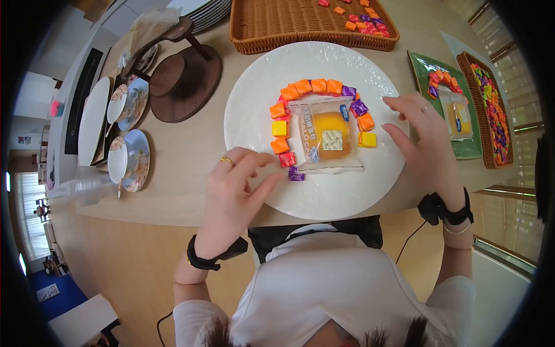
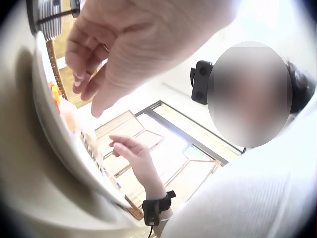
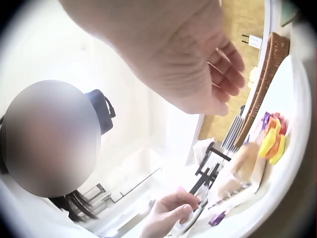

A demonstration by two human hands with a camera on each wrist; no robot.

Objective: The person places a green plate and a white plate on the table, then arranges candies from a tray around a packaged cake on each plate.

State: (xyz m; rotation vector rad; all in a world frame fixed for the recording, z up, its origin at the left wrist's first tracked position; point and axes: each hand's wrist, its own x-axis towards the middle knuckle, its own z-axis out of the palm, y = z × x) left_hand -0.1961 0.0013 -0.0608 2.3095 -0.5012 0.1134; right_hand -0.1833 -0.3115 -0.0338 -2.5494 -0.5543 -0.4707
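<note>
A large white plate [image 1: 248,87] carries a wrapped cake [image 1: 332,130] in clear packaging. Small wrapped candies in orange, purple, yellow and red curve round the cake's left, top and right sides. My left hand [image 1: 234,179] is over the plate's lower left rim, fingers loosely bent and thumb apart from them. Its fingertips are near a red candy [image 1: 287,159] and a purple candy [image 1: 296,174]; the left wrist view shows nothing in its grasp. Over the right rim, my right hand [image 1: 425,127] hovers with fingers and thumb spread, to the right of a yellow candy [image 1: 366,139].
Behind the plate is a wicker tray [image 1: 277,26] with loose candies. A green plate [image 1: 468,147] with another wrapped cake and a candy basket [image 1: 502,115] lie at the right. A dark wooden stand [image 1: 199,87] and cups on saucers [image 1: 139,156] occupy the left.
</note>
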